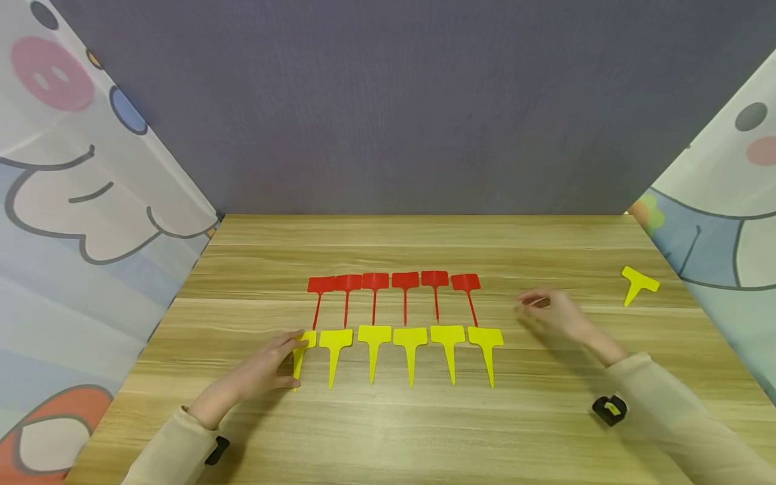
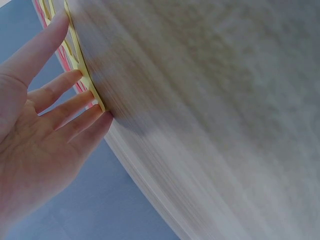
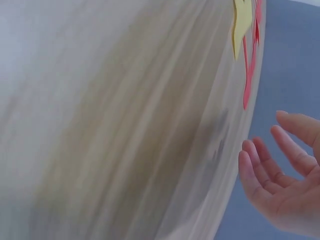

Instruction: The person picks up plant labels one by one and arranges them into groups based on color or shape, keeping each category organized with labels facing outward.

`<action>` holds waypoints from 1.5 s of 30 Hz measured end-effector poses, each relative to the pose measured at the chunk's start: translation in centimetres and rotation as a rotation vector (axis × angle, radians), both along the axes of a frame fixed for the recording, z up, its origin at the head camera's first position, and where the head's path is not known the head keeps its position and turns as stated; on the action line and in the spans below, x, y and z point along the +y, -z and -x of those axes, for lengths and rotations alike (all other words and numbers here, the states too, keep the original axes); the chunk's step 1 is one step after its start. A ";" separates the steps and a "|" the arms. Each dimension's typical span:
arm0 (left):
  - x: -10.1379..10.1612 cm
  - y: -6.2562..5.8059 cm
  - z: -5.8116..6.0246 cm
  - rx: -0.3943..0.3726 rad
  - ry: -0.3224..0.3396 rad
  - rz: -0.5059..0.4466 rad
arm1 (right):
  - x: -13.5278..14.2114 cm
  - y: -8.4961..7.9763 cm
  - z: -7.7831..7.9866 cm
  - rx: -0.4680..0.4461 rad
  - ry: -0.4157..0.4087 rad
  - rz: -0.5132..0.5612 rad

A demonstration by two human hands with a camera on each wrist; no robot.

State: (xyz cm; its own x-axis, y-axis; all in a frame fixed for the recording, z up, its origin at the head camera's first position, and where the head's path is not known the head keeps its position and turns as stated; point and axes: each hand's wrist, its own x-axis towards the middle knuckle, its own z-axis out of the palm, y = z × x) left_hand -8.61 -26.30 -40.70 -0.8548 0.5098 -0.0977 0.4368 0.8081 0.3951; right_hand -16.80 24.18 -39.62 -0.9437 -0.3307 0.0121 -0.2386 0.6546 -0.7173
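My left hand (image 1: pixel 259 370) touches the leftmost yellow plant label (image 1: pixel 312 338), fingertips at its wide head and thumb by the pointed stem. In the left wrist view the fingers (image 2: pixel 75 102) are nearly straight along the label's edge. Part of this label is hidden under the fingers in the head view. More T-shaped yellow labels (image 1: pixel 410 337) continue in a row to the right, stems toward me. Behind them lies a row of red labels (image 1: pixel 405 279) with thin stems. Holding nothing, my right hand (image 1: pixel 560 316) hovers over the table to the right of both rows, its fingers loosely bent.
A single yellow label (image 1: pixel 638 281) lies tilted near the table's right edge. The wood-grain table (image 1: pixel 388 438) meets a grey-blue panel (image 1: pixel 424 108) at the back. Cartoon-printed cloths (image 1: pixel 151 269) hang along both sides.
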 end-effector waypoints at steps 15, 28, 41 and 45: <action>0.0 0.1 0.0 -0.027 -0.015 -0.003 | 3.7 -0.9 1.2 0.135 0.045 -0.028; 0.0 0.2 0.0 -0.022 -0.013 -0.004 | 7.0 -0.8 1.7 0.145 0.129 -0.064; 0.0 0.1 0.0 -0.015 -0.005 0.000 | 10.2 -0.2 2.5 0.115 0.224 -0.100; 0.0 0.1 0.0 -0.016 -0.006 -0.002 | 11.0 0.0 2.6 0.125 0.248 -0.062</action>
